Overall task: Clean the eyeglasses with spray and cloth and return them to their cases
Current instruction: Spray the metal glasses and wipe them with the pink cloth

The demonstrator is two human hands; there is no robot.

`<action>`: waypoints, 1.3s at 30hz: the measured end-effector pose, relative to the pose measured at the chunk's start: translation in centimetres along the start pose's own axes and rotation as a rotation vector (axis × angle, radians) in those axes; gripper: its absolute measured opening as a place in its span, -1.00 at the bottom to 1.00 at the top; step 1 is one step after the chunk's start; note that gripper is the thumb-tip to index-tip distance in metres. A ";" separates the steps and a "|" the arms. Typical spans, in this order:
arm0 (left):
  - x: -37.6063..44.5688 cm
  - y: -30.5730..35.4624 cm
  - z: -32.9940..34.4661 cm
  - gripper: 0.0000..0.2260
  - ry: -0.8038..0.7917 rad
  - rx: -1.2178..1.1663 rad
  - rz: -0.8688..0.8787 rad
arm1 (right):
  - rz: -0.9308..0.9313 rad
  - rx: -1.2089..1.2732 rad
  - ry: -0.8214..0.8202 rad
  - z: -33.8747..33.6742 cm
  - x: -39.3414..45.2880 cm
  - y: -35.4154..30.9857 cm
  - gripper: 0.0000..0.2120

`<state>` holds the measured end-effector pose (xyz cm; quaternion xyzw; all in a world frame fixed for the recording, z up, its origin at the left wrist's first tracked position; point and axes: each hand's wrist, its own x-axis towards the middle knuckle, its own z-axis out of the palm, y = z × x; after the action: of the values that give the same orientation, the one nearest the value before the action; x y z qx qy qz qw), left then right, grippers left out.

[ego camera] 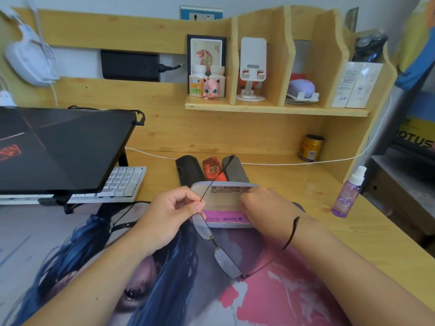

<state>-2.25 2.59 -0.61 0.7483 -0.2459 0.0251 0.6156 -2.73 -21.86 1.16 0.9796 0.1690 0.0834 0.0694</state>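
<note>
We see a pale wooden desk (306,191) with a raised back panel and a shelf (270,108) split by upright dividers. A printed mat (70,243) showing a blue-haired figure covers the near part. At left a closed black laptop (58,147) sits on a stand over a white keyboard (124,182). On the shelf stand a framed tiger print (206,51), two pill bottles, a pink toy (211,88), a white phone stand (252,67) and white boxes (356,84). A yellow can (311,148) stands under the shelf.

The left hand (169,220) pinches the glasses (211,238) at one hinge between curled fingers — the glasses hang over the mat, arms spread, one lens (227,264) low, one arm pointing up toward the back. The right hand (266,208) has its fingers curled into an open grey case (221,205), which holds a pink cloth or card (226,217); whether it grips anything we cannot tell. The print inside the lid is too small to read.

Behind it lie three closed cases side by side — black (189,170), red (213,169) with a gold mark we cannot read, and grey (236,170). A purple spray bottle (348,194) stands well to the right. At the far right edge a yellow sign (416,140) reads "OTUS".
</note>
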 end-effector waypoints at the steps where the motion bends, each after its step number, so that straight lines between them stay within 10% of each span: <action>1: 0.0 0.0 0.0 -0.84 -0.001 0.000 -0.006 | 0.004 0.002 0.002 0.0 0.0 -0.1 -0.83; 16: 0.1 -0.1 0.2 -0.79 0.009 -0.014 0.006 | 0.056 0.049 0.016 0.6 0.1 -0.1 -0.77; 39: 0.0 -0.3 0.4 -0.87 0.028 0.000 0.006 | 0.005 0.050 0.508 -0.3 -2.1 -0.2 -0.94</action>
<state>-2.21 2.26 -0.93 0.7470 -0.2395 0.0372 0.6190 -4.77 -22.34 1.15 0.9290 0.1808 0.3229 0.0001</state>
